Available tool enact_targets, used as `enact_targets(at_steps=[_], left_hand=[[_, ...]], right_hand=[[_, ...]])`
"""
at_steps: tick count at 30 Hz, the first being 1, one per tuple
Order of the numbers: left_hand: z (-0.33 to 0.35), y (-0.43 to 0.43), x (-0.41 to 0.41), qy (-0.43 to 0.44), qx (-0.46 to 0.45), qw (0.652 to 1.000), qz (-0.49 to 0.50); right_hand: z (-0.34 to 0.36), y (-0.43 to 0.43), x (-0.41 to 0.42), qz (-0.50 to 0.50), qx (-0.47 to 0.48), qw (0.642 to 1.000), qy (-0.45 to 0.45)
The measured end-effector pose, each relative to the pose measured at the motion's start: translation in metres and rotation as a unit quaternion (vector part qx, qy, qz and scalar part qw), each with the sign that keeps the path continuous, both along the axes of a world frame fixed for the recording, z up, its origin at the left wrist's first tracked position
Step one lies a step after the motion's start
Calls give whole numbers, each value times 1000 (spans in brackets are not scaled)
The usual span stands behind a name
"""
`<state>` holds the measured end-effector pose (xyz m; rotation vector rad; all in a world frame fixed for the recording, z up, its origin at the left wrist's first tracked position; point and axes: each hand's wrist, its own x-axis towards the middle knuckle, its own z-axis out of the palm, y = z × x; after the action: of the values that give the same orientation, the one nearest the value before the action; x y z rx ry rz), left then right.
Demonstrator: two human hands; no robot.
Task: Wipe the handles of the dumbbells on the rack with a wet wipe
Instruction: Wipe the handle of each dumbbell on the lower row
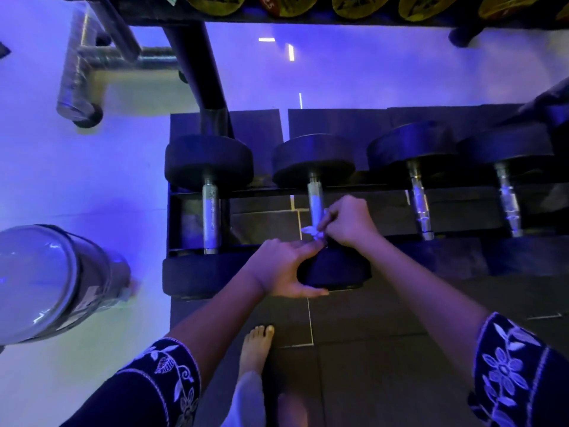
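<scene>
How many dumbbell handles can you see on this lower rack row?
4, side by side: far-left handle, second handle where the right hand holds the wipe, third handle, far-right handle. More may be hidden past the right edge.

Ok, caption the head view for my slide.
Right hand holds a wet wipe against the second dumbbell's handle while the left hand grips its near end.
</scene>
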<state>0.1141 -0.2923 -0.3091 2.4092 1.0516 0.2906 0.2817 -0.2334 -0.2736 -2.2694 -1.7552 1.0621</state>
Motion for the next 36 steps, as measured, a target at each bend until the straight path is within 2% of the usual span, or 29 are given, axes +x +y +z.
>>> enact_targets(at_steps=[3,8,10,16,18,20,22,24,29,36], left_hand=[[-4,1,0,-5,8,1000,5],[-7,-1,1,-26,-11,1000,2],[-5,-1,1,-26,-45,999,0],[1,-14,1,-80,-161,983,45],[-3,-15,6,-100,-233,963,92],[-6,-14,13,-143,-296,928,177],[-7,-14,19,-163,-294,917,216],[-5,-13,22,-165,-300,915,213],[-5,-8,17,-145,-344,908,192],[-1,-10,35,-148,-320,882,313]], right_hand=[[0,-4,-1,-21,7,1000,5],[-6,35,-9,-65,143,986,50],[-8,39,-8,-101,131,984,64],[-11,-5,6,-55,43,995,67],[-12,12,2,-50,55,995,59],[-11,30,-4,-64,75,993,70],[-13,36,-6,-101,87,987,86],[-12,34,-5,-123,72,986,90],[-11,13,3,-82,-18,995,62],[-9,47,-17,-115,68,990,45]])
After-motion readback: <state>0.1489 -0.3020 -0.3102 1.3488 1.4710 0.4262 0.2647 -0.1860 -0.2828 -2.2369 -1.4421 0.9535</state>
